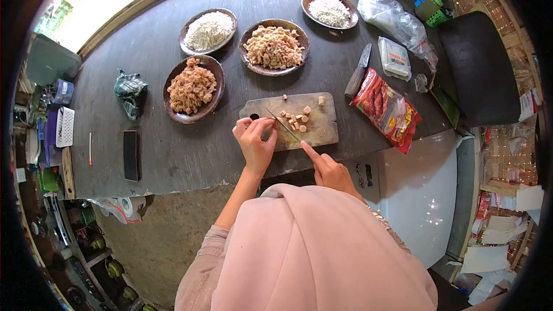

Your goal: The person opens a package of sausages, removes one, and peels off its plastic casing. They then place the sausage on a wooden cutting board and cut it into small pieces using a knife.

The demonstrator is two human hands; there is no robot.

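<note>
My right hand (332, 171) grips a knife, its index finger stretched along the back of the thin blade (286, 126). The blade slants across a worn wooden cutting board (319, 129). Curled beside the blade at the board's left part is my left hand (257, 143), fingertips pinched together; what they hold is hidden. Several short cut sausage pieces (298, 118) lie on the board right of the blade. One more piece (322, 101) stands near the top right corner, and a small one (284, 97) lies at the far edge.
Beyond the board are plates of brown chunks (192, 87), tan pieces (273, 48) and whitish shreds (209, 30), (329, 11). To the right lie a second knife (358, 72), a red sausage packet (387, 109) and a plastic bag (393, 18). A phone (131, 155) and checked cloth (130, 93) lie left.
</note>
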